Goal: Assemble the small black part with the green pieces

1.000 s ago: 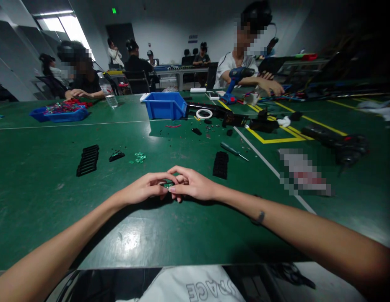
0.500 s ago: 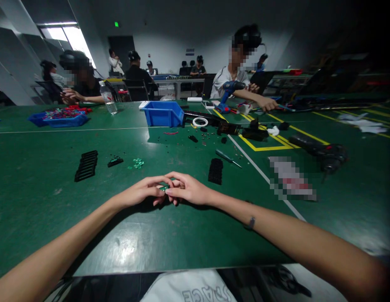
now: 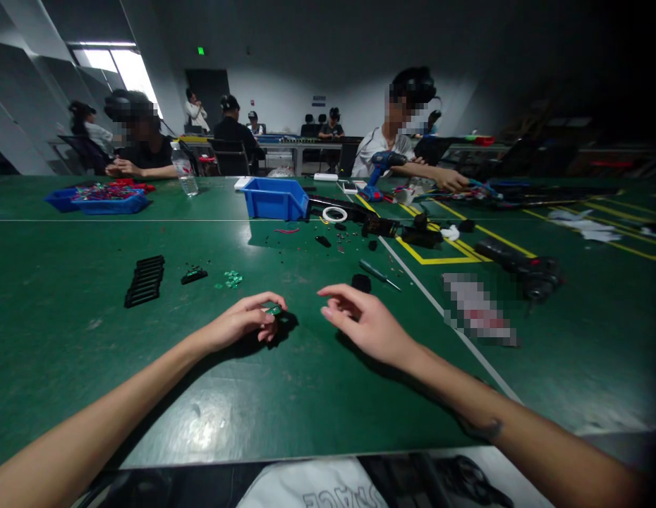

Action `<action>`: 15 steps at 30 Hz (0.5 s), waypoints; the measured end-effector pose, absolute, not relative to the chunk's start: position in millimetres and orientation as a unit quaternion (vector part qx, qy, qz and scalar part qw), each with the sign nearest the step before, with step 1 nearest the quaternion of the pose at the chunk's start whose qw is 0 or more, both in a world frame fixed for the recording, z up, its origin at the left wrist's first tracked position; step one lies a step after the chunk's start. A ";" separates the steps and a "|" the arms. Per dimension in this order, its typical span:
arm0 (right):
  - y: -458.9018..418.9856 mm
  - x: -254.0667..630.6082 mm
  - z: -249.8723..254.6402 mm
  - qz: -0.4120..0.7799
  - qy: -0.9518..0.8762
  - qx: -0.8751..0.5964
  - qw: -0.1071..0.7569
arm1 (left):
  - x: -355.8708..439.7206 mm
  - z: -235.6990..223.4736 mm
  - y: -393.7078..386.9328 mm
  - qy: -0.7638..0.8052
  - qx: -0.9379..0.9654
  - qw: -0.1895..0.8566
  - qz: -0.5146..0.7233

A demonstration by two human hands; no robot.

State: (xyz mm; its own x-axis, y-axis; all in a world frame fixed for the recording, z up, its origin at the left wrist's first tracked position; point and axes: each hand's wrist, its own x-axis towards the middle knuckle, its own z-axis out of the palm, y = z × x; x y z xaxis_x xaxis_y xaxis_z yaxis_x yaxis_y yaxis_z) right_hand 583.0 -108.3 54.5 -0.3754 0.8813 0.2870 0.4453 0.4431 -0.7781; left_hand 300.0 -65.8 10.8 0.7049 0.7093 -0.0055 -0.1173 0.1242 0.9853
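My left hand (image 3: 248,321) is closed in a pinch on a small green circuit board (image 3: 274,310), held just above the table. My fingers hide part of the board. To the right, my right hand (image 3: 367,321) hovers with thumb and fingers apart and nothing visible between them. It partly covers a black block of parts (image 3: 361,283) just beyond it. A little pile of green pieces (image 3: 233,279) lies past my left hand. Farther left are a small black part (image 3: 193,275) and a row of black slotted pieces (image 3: 144,281).
A screwdriver (image 3: 379,274) lies beyond my right hand, and a black power tool (image 3: 523,268) is farther right. Toward the back stand a blue bin (image 3: 275,200), a white ring (image 3: 335,214), a blue drill (image 3: 378,175) and a bottle (image 3: 185,171). A co-worker's hand (image 3: 452,179) reaches over cables.
My right hand has come away from the left and moved right, opening its fingers. My left hand stays nearly in place with the green circuit board.
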 end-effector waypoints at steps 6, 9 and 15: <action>-157.2 768.3 31.9 -0.066 -0.776 -0.545 0.312 | 302.2 10.2 -65.1 0.233 0.577 0.722 0.303; -177.5 852.9 -4.1 -0.123 -0.749 -0.592 0.270 | 303.0 11.7 -63.1 0.246 0.563 0.727 0.308; -188.4 898.1 -30.8 -0.140 -0.761 -0.595 0.218 | 303.1 12.2 -60.0 0.253 0.550 0.732 0.312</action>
